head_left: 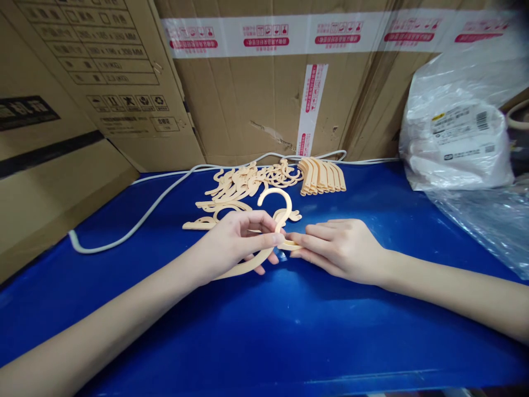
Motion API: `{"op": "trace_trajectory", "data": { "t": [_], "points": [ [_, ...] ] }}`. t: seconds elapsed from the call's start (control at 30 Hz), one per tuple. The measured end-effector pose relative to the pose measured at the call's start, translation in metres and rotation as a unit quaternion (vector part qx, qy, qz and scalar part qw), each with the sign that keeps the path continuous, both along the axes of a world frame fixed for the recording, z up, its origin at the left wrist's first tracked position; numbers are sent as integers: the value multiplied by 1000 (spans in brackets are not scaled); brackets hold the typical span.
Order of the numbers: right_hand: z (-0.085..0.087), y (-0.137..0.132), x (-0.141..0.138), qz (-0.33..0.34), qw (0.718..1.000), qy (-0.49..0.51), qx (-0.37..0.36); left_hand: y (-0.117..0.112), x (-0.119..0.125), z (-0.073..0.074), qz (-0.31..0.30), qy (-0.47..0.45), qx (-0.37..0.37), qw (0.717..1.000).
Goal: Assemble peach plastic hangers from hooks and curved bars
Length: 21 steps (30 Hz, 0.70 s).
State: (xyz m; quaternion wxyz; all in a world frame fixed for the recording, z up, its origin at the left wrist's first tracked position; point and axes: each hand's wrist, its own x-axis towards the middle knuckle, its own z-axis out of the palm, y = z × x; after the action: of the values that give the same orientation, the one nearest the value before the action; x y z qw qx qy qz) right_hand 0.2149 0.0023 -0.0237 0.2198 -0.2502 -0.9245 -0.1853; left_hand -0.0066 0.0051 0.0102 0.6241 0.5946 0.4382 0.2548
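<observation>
Between my two hands is a cream plastic clothes hanger (286,199), its open hook pointing up. My left hand (231,242) pinches it at the base of the hook, thumb in front. One curved hanger arm (243,268) runs down to the left beneath that hand. At the right side, the fingers of my right hand (345,248) are closed on a short curved piece (290,246) by the hook's base. Most of this piece is hidden by the fingers, so I cannot tell whether it is joined to the hook.
Behind my hands lie a loose pile of cream hanger parts (243,182), a neat row of curved hanger arms (322,176) and some flat parts (200,225) on the blue table (264,336). A white cable (161,204), cardboard boxes (264,99) and a plastic bag (458,138) border it.
</observation>
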Motion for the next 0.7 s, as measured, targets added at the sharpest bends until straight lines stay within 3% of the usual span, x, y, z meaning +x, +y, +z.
{"op": "trace_trajectory", "data": {
  "t": [0.27, 0.7],
  "points": [
    [-1, -1, -1, 6, 1000, 7, -12, -1, 1, 3, 7, 21, 11, 1000],
    [0, 1, 1, 6, 1000, 24, 8, 4, -8, 5, -35, 19, -59, 997]
  ]
}}
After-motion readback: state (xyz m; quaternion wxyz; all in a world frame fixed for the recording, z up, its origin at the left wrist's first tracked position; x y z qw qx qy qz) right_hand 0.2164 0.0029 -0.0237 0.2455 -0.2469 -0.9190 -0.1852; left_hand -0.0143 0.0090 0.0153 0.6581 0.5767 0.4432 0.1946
